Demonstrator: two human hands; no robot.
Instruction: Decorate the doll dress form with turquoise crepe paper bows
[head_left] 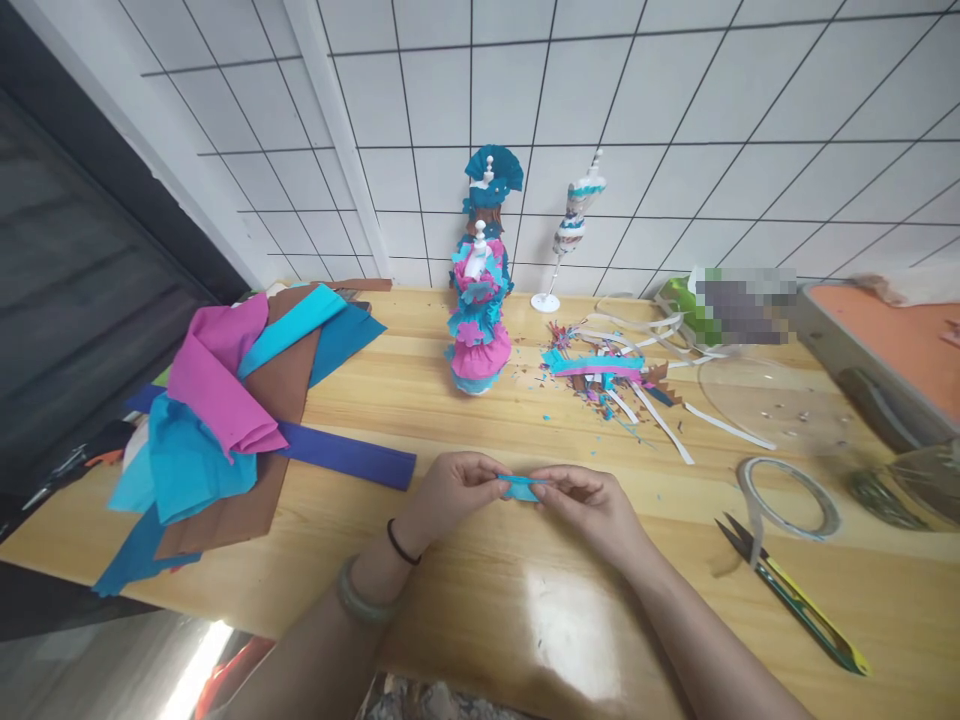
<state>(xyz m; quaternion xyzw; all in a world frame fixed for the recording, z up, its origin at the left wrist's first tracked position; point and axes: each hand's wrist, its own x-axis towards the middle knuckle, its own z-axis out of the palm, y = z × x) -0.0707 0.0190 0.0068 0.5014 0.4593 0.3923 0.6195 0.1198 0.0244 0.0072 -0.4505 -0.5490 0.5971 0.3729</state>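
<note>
We pinch a small strip of blue paper [523, 489] by its two ends, the left hand [466, 490] gripping one and the right hand [579, 500] the other, thumbs against fingers, apparently to keep it straight along its folded upper edge. It is over the middle of the table [480, 600]; we cannot tell whether it touches the surface.

Two paper-dressed stands [481, 355] and a slimmer stand [574, 212] line the far edge, perhaps to leave our hands room. The coloured sheets [225, 375] lie heaped toward the left edge, likely as stock, while the scraps [596, 368] are gathered right of the stands. Toward the near right corner lie the snips [806, 608], beside the tape roll [831, 515], whose loose end meets the blades; both seem placed for the right hand's reach.

We can read no brand or label; the green packet [684, 305] near the far right corner is partly pixelated.
</note>
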